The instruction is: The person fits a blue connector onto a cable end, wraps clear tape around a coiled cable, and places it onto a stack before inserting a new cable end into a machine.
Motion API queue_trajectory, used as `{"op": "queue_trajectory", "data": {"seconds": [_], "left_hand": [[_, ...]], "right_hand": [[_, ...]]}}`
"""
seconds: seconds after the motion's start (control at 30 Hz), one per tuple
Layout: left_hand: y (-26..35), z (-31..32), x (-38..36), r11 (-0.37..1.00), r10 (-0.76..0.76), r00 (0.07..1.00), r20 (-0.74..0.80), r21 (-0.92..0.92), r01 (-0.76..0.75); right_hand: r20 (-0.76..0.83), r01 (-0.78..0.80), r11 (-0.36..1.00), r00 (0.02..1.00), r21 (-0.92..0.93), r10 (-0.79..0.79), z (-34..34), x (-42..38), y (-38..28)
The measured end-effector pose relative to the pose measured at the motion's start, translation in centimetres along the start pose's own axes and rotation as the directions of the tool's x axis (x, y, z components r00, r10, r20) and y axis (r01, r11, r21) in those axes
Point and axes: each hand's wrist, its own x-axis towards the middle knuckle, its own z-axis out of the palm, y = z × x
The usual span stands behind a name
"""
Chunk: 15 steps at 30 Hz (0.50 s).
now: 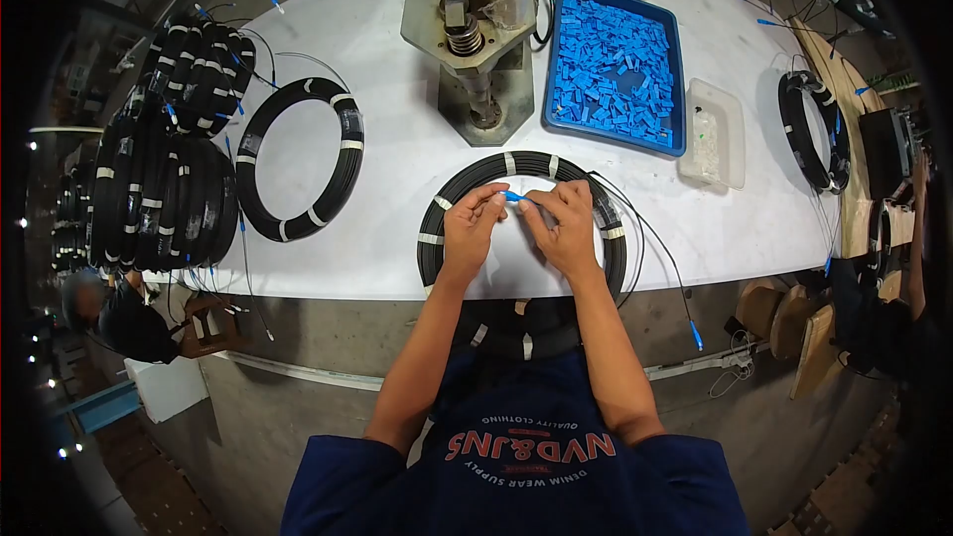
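Between my two hands is a small blue fibre-optic connector [512,197], pinched by the fingertips of both. My left hand [473,226] grips it from the left, and my right hand [564,224] from the right. Under and around them lies a coil of black cable [434,210], bound with white tape bands. From its right side a cable end runs over the table's front edge and hangs with another blue connector [696,336]. My fingers hide part of the piece I hold.
A bench press [467,40] stands at the back middle. Right of it are a blue tray [678,139] full of blue connector parts and a clear plastic box [732,134]. Left are one flat cable coil [260,210] and stacked coils [164,199]. Another coil [786,129] lies far right.
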Motion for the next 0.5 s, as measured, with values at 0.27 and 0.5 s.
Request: {"op": "queue_trajectory", "data": {"seconds": [0.27,0.5], "left_hand": [[-0.01,0.1,-0.02,0.999,0.012,1.0,-0.005,0.035,-0.011],[-0.06,0.14,0.03,0.998,0.025,0.999,-0.02,0.053,-0.024]], "right_hand": [[0.001,-0.027,0.999,1.0,-0.02,0.027,0.11,-0.22,0.1],[0.005,-0.023,1.0,1.0,0.001,0.023,0.02,-0.07,-0.03]]}}
